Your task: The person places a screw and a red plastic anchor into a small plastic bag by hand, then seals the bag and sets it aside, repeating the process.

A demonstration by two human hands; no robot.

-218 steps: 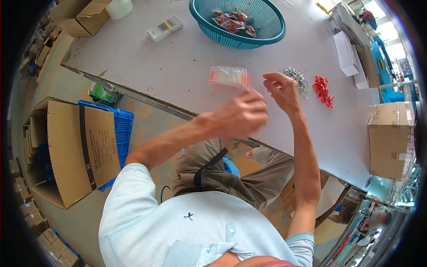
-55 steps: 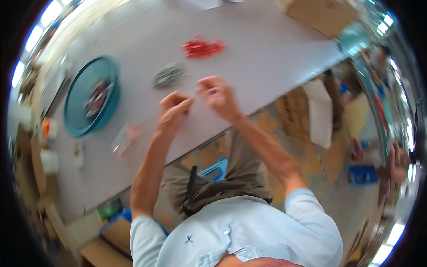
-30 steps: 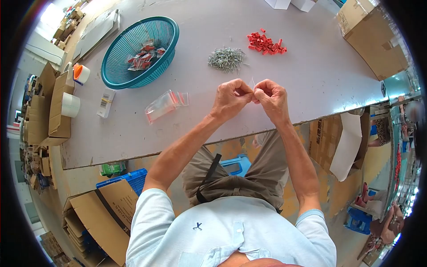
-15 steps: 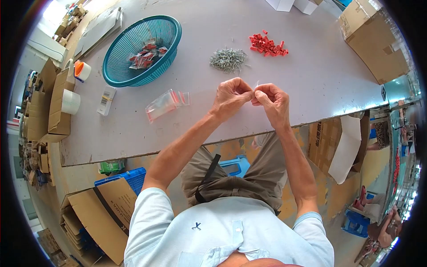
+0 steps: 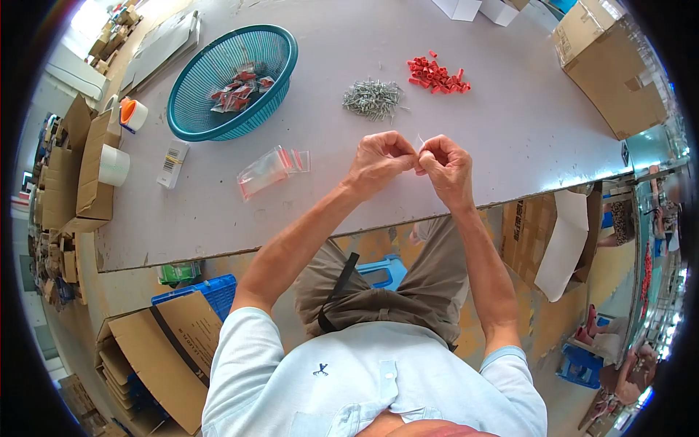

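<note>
My left hand (image 5: 378,162) and my right hand (image 5: 445,164) meet fingertip to fingertip over the near edge of the grey table (image 5: 510,138). Together they pinch a small clear plastic bag (image 5: 419,143), most of it hidden by the fingers. A pile of silver screws (image 5: 373,96) lies just beyond the hands. Further back sits a heap of red plastic plugs (image 5: 437,74). A stack of empty clear zip bags with red strips (image 5: 271,169) lies to the left of my left hand.
A teal mesh basket (image 5: 191,115) at the back left holds several filled bags. Tape rolls (image 5: 113,164), a barcode label box (image 5: 172,163) and cardboard boxes (image 5: 609,64) line the table edges. A blue crate (image 5: 208,291) and open cartons stand on the floor at left.
The view swung from the table's left side to centre on the hands. In the last second both hands stay together on the small bag, shifting only slightly.
</note>
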